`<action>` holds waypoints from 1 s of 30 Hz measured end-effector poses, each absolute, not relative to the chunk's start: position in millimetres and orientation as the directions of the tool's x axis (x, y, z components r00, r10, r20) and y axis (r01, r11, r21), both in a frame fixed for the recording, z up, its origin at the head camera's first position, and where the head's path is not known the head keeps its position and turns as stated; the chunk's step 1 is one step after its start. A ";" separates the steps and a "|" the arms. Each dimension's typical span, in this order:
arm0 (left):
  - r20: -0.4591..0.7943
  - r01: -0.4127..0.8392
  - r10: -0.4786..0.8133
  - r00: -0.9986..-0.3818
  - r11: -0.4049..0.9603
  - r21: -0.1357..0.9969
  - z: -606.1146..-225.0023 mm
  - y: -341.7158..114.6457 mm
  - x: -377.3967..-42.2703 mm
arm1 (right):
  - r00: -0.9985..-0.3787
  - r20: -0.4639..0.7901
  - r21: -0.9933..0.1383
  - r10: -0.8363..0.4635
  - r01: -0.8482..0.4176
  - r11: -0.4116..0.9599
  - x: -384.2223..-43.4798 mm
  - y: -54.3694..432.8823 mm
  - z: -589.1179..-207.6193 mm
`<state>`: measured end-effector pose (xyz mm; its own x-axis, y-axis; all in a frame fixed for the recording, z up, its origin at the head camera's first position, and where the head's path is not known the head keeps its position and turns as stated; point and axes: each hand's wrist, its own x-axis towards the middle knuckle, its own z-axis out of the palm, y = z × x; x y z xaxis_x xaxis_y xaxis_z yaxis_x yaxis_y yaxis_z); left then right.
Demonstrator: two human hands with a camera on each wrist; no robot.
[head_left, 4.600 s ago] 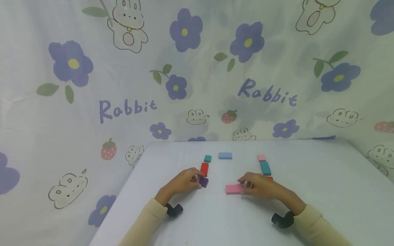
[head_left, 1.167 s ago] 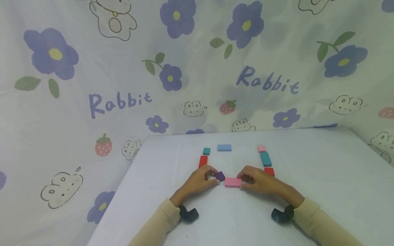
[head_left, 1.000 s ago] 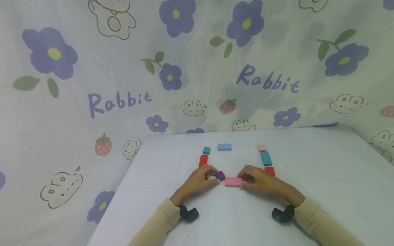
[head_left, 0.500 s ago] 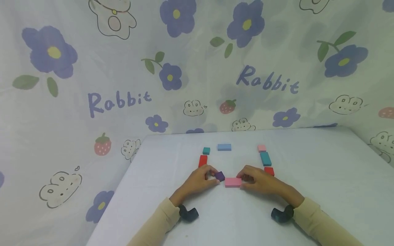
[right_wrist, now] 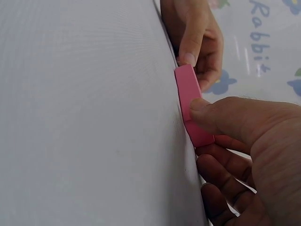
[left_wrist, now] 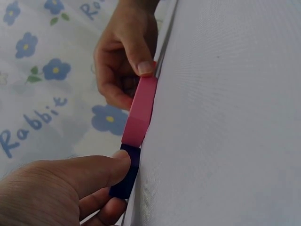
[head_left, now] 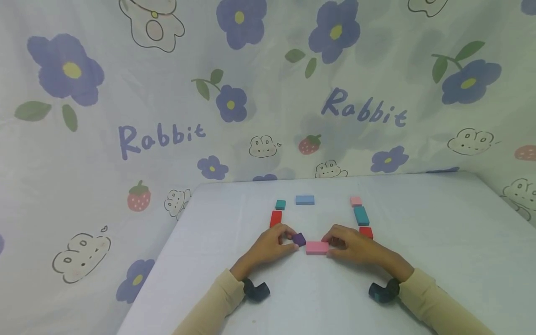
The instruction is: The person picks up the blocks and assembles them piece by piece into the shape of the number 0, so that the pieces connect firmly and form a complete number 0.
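Note:
Thumb and fingers of my left hand (head_left: 270,246) pinch a small purple block (head_left: 299,239), which sits turned at an angle in the head view. Just to its right lies a longer pink block (head_left: 317,248), whose right end my right hand (head_left: 353,244) holds between thumb and fingers. In the left wrist view the dark purple block (left_wrist: 126,176) appears end to end with the pink block (left_wrist: 141,113). The right wrist view shows the right thumb (right_wrist: 207,113) on the side of the pink block; the purple block is hidden there.
Beyond the left hand lie a red block (head_left: 276,218) and a teal cube (head_left: 280,204). A light blue block (head_left: 304,200) lies at the back. To the right run a small pink block (head_left: 356,201), a teal block (head_left: 361,216) and a red block (head_left: 366,232), partly behind the right hand.
Since the oldest frame, my left hand has brought the purple block rightward from beside the red block to the pink block's left end. Over the last second both hands stay still.

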<state>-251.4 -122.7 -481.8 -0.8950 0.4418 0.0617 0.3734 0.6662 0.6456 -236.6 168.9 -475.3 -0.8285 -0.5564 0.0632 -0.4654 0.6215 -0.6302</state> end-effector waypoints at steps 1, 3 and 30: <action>0.062 0.374 0.443 -0.895 0.665 0.646 -481.5 -122.3 -251.3 | -0.826 0.069 -0.629 -0.559 -0.471 0.618 -236.5 169.4 -475.3; 0.063 0.376 0.445 -0.894 0.663 0.647 -482.1 -121.7 -252.0 | -0.823 0.075 -0.627 -0.562 -0.478 0.615 -236.2 170.4 -475.7; 0.062 0.372 0.439 -0.896 0.668 0.645 -480.6 -121.7 -250.6 | -0.838 0.100 -0.599 -0.536 -0.481 0.640 -252.4 256.7 -411.8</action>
